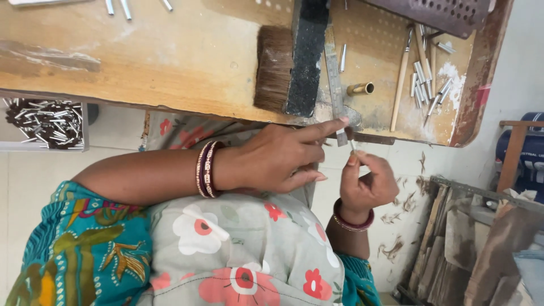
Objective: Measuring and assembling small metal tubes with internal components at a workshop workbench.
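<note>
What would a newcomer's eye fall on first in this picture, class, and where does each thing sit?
The two hands meet at the table edge: the left hand and the right hand pinch a small metal tube between their fingers. Above them a broad brush lies on the wooden table, with loose metal tubes at its right.

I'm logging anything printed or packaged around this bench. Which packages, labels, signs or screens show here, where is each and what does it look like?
Blue drum or container: far right edge behind a wooden frame, rounded, dark blue with white lettering, partly cut off.
White tray: left edge below the bench top, a shallow box holding small metal tubes, no label visible.
No signs or screens show.
</note>
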